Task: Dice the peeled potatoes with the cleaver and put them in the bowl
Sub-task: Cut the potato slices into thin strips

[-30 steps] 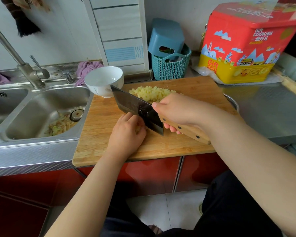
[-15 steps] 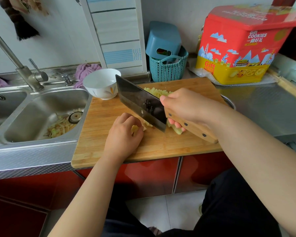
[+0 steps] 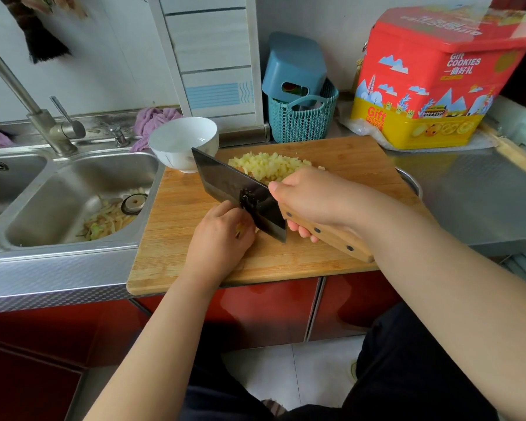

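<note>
a: right hand (image 3: 312, 197) wraps round the wooden handle of the cleaver (image 3: 240, 194), thumb against the blade's flat. long axis runs from the handle, near right, up to the far left, tip toward the bowl (image 3: 183, 142).

b: and the edge?

a: down on the cutting board (image 3: 179, 226) now; half a second ago the blade was lifted, a second ago down as well. left hand (image 3: 217, 237) sits curled just left of the blade, fingertips pressing a small potato piece (image 3: 240, 229), mostly hidden.

b: count them up.

a: one cleaver, one white bowl at the board's far left corner, one heap of diced potato (image 3: 269, 167) behind the blade, one board. bowl's inside looks white.

b: beyond that?

a: peelings (image 3: 107, 221) in the sink (image 3: 58, 205), left of the board.
</note>
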Motion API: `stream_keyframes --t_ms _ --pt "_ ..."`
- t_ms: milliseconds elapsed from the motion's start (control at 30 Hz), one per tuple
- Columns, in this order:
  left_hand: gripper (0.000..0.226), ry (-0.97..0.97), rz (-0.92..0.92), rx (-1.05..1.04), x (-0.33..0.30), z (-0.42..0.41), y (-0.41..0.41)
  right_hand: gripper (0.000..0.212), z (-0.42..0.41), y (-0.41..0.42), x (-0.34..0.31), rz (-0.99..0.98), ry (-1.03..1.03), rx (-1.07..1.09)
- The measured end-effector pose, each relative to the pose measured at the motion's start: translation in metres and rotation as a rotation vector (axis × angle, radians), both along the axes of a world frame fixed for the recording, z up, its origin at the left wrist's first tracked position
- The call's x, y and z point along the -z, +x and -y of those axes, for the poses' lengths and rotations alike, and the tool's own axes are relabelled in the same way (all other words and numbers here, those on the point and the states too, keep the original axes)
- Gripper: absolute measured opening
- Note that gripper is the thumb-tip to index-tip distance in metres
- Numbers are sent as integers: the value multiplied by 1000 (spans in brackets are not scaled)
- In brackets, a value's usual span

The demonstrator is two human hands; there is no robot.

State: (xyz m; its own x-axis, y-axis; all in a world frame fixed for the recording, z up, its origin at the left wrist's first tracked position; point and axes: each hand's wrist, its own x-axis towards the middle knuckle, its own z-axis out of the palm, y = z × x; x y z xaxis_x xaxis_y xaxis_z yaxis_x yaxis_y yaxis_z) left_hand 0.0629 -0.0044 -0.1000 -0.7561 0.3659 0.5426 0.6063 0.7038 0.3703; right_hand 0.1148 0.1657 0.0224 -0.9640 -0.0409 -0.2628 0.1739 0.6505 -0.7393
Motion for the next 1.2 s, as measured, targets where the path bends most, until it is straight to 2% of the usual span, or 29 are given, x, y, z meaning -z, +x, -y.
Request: stream_keyframes --t_ms 167,300,567,767,967,1200 --pt "9 -25 -7 20 3 0 -2 39 3 -2 6 5 41 1" --pt "9 -10 -8 25 1 1 0 38 -8 -5 6 27 -17 51" --pt "4 159 81 -14 -8 4 7 42 -12 -1 1 -35 -11 41" --pt "4 25 48 -12 0 5 8 44 -5 4 -8 -56 -16 -13" --pt "5 14 -22 8 2 6 6 42 4 1 -4 -49 21 -41" --pt "6 -2 8 21 3 7 3 41 10 -2 9 -6 44 -19"
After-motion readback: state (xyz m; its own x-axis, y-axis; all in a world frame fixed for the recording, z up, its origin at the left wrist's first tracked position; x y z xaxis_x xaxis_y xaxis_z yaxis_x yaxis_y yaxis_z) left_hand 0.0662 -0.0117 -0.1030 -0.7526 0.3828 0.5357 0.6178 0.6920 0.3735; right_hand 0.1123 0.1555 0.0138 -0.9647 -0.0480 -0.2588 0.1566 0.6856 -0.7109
